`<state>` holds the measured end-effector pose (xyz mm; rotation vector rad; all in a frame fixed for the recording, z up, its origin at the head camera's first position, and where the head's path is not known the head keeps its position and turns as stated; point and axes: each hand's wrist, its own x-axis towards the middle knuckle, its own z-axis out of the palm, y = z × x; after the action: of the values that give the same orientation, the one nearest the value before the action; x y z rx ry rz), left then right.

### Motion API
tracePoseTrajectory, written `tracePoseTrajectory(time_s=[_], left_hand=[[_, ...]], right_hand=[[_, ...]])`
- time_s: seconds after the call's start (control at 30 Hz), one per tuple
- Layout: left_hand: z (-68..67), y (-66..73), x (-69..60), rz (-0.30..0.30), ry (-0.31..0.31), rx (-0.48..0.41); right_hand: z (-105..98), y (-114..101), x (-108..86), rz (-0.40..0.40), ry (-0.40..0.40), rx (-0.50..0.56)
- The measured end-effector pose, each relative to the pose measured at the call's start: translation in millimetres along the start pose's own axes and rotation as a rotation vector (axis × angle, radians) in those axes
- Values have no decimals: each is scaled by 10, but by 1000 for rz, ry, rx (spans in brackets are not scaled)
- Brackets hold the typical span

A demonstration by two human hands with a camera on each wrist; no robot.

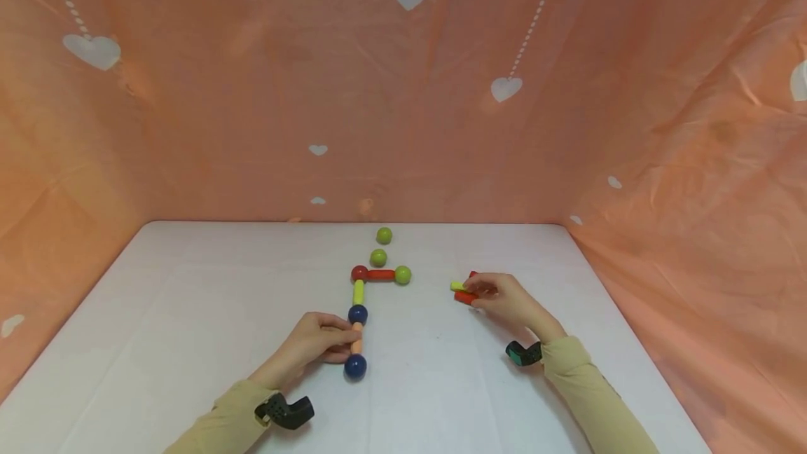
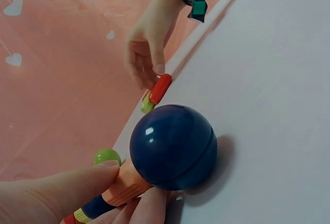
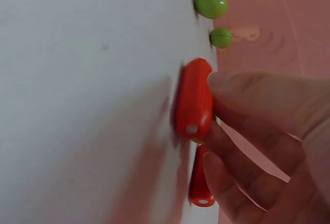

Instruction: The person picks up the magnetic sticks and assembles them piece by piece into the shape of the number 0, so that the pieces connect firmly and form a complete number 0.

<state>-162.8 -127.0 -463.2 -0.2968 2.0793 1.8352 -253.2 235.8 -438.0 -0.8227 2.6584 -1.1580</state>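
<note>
Left hand point(image 1: 315, 338) — pinching orange rod point(image 1: 356, 347) between blue balls point(image 1: 356, 367). Right hand point(image 1: 502, 296) — at red rod point(image 1: 464, 298); grip cannot be determined.

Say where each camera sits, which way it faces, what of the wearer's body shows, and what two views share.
Head: on the head, facing forward and down at the white table; left hand, right hand and sleeves show.
Left wrist: on the left wrist, facing the nearer blue ball and peach stick; both hands show.
Right wrist: on the right wrist, facing a red stick; part of the right hand shows.
Shared: head and left wrist both show the peach stick.
</note>
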Motion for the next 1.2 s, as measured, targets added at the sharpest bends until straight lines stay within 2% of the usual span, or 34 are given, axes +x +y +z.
tracePoseTrajectory(time_s=[0.2,0.4,0.5,0.63,0.73,0.83,1.07,1.2], left_hand=[[-5,1,4,9,-12,1],[-5,-8,-5,10,-29,-5],[-9,-13,-11,6,-31,-8],[-15,-17,-6,1,-33,-10],[-15,-17,2,-4,-31,-11],[-10,-20,10,-7,-27,-10],[0,-20,16,-21,-13,11],[-11,-16,12,-11,-22,22]], right_hand=[[62,22,-21,-54,11,-64],[106,-5,-40,-17,29,-129],[133,-74,-37,-24,43,-105],[204,-226,-19,-83,46,-36],[294,-356,2,-133,8,6],[415,-487,22,-175,-64,31],[715,-734,28,-192,-244,80],[845,-833,23,-216,-305,93]])
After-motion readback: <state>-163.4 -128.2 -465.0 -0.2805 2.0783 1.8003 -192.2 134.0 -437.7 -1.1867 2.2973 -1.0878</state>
